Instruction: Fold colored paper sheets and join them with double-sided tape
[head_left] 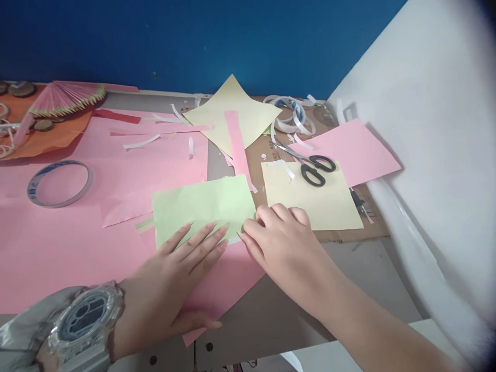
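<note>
My left hand (178,279) lies flat with fingers stretched out, pressing on the lower edge of a light green paper sheet (203,204). My right hand (281,237) is curled at the sheet's lower right corner, fingertips pinching its edge. The green sheet rests on a large pink paper (70,232) that covers the table. A clear-cased digital watch (83,323) sits on my left wrist.
Black scissors (315,168) lie on a pale yellow sheet (310,199). Another yellow sheet (236,111) and a pink strip (237,142) lie behind. A tape roll (60,183) sits at left, a pink folded fan (64,98) far left, curled white backing strips (290,116) at back, a pink sheet (349,150) at right.
</note>
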`<state>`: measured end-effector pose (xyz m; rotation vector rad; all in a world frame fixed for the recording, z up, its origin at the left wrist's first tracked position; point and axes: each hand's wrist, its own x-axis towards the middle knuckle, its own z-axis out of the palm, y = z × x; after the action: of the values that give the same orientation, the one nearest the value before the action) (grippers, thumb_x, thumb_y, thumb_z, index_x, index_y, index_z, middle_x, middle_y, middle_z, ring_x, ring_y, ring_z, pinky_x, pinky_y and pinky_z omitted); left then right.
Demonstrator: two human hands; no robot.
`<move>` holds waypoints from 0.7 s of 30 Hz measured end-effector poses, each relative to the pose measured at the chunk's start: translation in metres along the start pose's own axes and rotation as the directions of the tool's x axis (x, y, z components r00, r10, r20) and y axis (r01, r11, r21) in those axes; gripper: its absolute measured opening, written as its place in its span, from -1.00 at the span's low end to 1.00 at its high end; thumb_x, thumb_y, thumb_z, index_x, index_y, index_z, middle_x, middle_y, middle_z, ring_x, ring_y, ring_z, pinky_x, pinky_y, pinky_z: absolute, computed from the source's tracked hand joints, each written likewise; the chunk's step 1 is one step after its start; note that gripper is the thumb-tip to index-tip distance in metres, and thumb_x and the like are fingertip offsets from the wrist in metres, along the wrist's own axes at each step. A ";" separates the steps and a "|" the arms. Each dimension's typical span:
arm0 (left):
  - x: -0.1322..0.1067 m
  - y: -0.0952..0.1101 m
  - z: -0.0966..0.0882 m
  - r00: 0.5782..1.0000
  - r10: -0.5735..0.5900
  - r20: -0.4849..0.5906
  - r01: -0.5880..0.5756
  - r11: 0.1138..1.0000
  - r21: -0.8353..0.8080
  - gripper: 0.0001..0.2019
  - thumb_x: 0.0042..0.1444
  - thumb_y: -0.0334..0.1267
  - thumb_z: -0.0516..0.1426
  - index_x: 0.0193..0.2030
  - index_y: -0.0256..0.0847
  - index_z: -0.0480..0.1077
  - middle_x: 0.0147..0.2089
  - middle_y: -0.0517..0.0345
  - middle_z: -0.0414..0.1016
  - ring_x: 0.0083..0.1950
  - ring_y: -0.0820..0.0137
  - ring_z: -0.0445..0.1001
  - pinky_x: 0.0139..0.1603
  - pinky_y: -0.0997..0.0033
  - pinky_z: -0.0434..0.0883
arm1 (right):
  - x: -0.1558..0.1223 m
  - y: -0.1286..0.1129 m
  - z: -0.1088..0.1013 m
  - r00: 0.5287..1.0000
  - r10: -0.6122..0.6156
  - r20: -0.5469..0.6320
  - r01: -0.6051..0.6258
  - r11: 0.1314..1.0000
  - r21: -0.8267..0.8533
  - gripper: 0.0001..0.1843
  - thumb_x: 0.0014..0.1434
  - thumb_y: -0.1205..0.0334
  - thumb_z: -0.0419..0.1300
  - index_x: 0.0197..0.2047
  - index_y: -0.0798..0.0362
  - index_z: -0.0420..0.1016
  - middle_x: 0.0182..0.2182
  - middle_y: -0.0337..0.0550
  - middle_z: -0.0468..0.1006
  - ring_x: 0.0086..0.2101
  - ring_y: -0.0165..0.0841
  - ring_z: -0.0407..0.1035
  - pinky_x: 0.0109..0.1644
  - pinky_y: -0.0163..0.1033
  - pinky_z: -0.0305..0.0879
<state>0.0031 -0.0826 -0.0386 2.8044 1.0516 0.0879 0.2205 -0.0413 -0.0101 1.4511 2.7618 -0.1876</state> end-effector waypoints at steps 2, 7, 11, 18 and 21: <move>-0.001 -0.001 0.000 1.000 0.017 0.012 -0.017 1.000 0.004 -0.15 0.09 0.29 -0.13 0.33 -0.34 -0.04 0.40 -0.02 -0.10 0.40 0.15 -0.15 0.35 0.10 -0.27 | 0.000 0.001 -0.001 1.000 -0.005 0.010 0.005 1.000 0.008 -0.71 0.28 0.30 -0.08 -0.46 0.04 0.30 -0.44 -0.18 0.27 -0.36 -0.32 0.11 -0.24 -0.14 -0.07; -0.001 0.000 0.000 1.000 -0.009 0.013 0.009 1.000 -0.002 -0.16 0.08 0.29 -0.12 0.32 -0.34 -0.01 0.40 -0.01 -0.11 0.39 0.15 -0.15 0.35 0.09 -0.25 | 0.000 0.004 -0.004 0.997 0.004 0.078 -0.008 0.999 0.042 -0.69 0.30 0.30 -0.11 -0.45 0.03 0.29 -0.44 -0.20 0.26 -0.35 -0.32 0.12 -0.21 -0.13 -0.06; 0.000 0.002 0.001 1.000 -0.029 0.008 0.029 0.999 -0.013 -0.16 0.07 0.29 -0.10 0.31 -0.34 0.02 0.40 0.00 -0.10 0.39 0.16 -0.15 0.35 0.08 -0.25 | -0.001 0.004 -0.004 0.997 0.002 0.081 -0.006 0.999 0.049 -0.69 0.30 0.32 -0.11 -0.46 0.03 0.28 -0.44 -0.21 0.25 -0.35 -0.32 0.12 -0.21 -0.13 -0.06; -0.003 -0.002 -0.007 0.999 -0.031 0.036 0.034 0.998 -0.058 -0.23 0.11 0.13 0.01 0.35 -0.26 -0.11 0.40 0.10 -0.08 0.39 0.24 -0.11 0.37 0.15 -0.16 | -0.003 0.002 -0.004 0.999 0.007 0.039 -0.008 0.999 0.032 -0.72 0.26 0.37 -0.06 -0.48 0.04 0.29 -0.47 -0.18 0.25 -0.37 -0.31 0.11 -0.23 -0.13 -0.07; 0.001 -0.001 -0.015 0.999 -0.046 0.026 0.048 0.997 -0.068 -0.34 0.15 0.05 0.03 0.31 -0.22 0.01 0.37 0.12 0.03 0.35 0.26 0.02 0.34 0.18 -0.03 | -0.002 0.002 -0.004 0.999 -0.008 0.034 0.006 0.999 0.044 -0.74 0.23 0.38 -0.03 -0.49 0.03 0.30 -0.47 -0.18 0.26 -0.38 -0.31 0.11 -0.22 -0.13 -0.07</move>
<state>0.0018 -0.0799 -0.0238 2.7110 1.0874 0.0822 0.2239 -0.0415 -0.0062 1.4341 2.7529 -0.2720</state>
